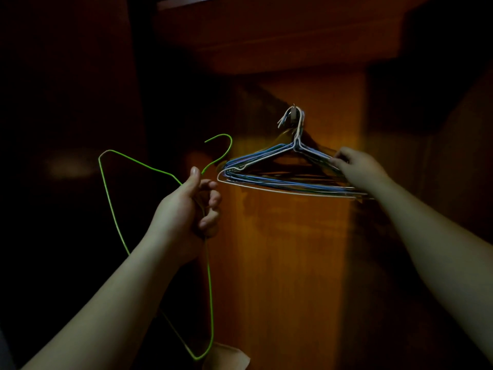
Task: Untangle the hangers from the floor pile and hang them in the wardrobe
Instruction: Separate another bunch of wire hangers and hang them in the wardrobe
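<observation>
green wire hanger: thin, bright, tilted, hook up | our left hand curls round its sloping arm | bundle of blue and white hangers hangs from wardrobe hook | our right hand pinches the bundle's right shoulder | wardrobe panel behind

Green hanger wire partly behind left hand, wardrobe interior in darkness
</observation>
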`<state>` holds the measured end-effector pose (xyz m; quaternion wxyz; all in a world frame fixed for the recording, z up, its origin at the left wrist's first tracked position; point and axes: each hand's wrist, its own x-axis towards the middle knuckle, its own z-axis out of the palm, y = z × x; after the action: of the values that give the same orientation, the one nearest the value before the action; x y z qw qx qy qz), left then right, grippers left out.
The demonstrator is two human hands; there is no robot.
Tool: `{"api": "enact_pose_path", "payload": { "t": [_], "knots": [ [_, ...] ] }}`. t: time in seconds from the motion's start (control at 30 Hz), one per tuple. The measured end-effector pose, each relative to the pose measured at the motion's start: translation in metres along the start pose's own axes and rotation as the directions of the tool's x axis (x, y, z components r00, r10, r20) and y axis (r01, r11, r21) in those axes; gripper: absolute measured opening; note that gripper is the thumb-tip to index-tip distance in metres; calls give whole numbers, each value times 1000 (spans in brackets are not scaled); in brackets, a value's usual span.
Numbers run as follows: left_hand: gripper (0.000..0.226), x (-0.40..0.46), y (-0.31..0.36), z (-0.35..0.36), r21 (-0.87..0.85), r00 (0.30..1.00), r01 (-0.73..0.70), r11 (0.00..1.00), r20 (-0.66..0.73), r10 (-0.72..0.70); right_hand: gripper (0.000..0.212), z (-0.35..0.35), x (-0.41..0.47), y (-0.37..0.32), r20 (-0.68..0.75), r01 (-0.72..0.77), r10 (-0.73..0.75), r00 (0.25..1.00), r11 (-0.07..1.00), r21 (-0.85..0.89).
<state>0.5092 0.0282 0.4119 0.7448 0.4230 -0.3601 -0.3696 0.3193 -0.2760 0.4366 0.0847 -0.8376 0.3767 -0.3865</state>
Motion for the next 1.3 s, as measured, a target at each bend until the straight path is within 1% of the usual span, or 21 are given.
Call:
{"api": "enact_pose_path", "payload": {
  "t": [0.33, 0.57, 0.7, 0.83, 0.93, 1.03, 1.2, 1.3],
  "knots": [
    [43, 3, -1, -2, 15, 1000, 3, 1000, 0, -3, 21, 5, 18, 7, 11, -52, 53, 999, 999, -13],
    [43, 3, -1, -5, 22, 1000, 7, 1000, -2, -7, 17, 9, 29, 11, 43, -78, 78, 996, 997, -11],
    [43, 2, -1, -10, 19, 1000, 11, 1000, -7, -10, 19, 11, 32, 12, 40, -88, 89, 995, 996, -20],
    [43, 0, 0, -14, 16, 1000, 17, 1000, -3, -17, 20, 13, 32, 13, 27, -77, 79, 997, 996, -54],
    [43, -1, 1, -17, 16, 1000, 22, 1000, -1, -22, 18, 12, 31, 14, 31, -68, 70, 997, 996, -52],
    [43, 0, 1, -18, 4, 1000, 28, 1000, 9, -28, 21, 13, 30, 16, 13, -56, 57, 998, 997, -48],
    [43, -2, 1, -20, -9, 999, 34, 999, 13, -34, 27, 12, 29, 15, -17, -6, 4, 1000, 994, -113],
    [43, -2, 1, -21, -15, 999, 45, 999, 21, -45, 30, 9, 28, 13, -24, 0, -4, 1000, 988, -153]
  ]
}}
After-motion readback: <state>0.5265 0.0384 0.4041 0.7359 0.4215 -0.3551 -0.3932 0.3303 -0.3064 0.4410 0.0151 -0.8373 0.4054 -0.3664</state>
